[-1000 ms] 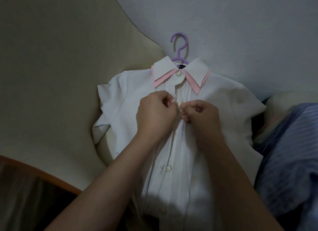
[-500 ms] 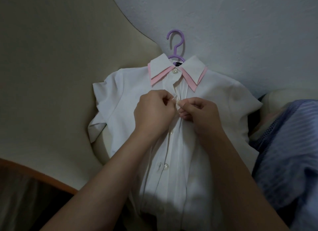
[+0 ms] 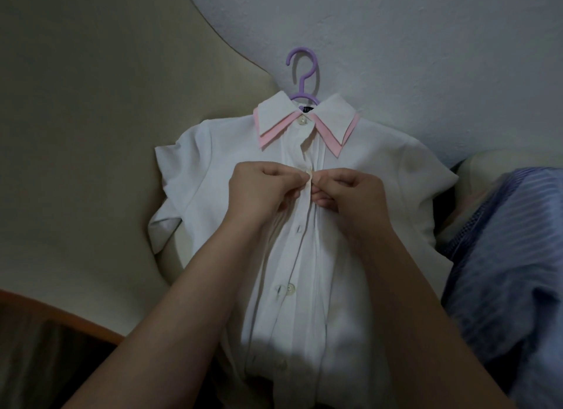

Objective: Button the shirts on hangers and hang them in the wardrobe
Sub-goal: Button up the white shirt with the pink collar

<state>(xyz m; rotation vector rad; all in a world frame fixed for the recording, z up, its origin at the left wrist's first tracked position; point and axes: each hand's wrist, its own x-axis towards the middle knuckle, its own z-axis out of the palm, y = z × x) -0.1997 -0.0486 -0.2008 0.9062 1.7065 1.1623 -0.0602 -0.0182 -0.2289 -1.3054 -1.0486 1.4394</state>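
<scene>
White cloth is filling the nearest part of the view: the white shirt (image 3: 213, 171) is lying front-up on a beige cushioned surface (image 3: 91, 165), its hem towards the person and its collar pointing away. Both bare forearms are reaching in from the near side and crossing over the lower shirt front. A low button (image 3: 281, 364) is showing between them, with a mid button (image 3: 291, 288) further up the placket (image 3: 304, 256).

Past these, the left hand (image 3: 262, 189) is pinching the edge of the placket between thumb and curled fingers at chest height. The right hand (image 3: 353, 192) is doing the same from the other side, fingers curled and gripping the cloth. The two hands are meeting knuckle to knuckle on the centre line. Whether a button is sitting between the fingertips is hidden by the fingers.

Beyond the hands, the pink-edged collar (image 3: 274, 116) is lying flat, and the collar button (image 3: 302, 121) is showing at the neck. A purple hanger (image 3: 301, 73) is sitting inside the shirt, its hook sticking out above the collar.

Towards the right edge of the surface, a blue striped shirt (image 3: 502, 271) is lying crumpled just beside the white sleeve. An orange edge (image 3: 61, 314) is running along the near left corner. A pale textured wall (image 3: 426, 43) is rising behind the hook.
</scene>
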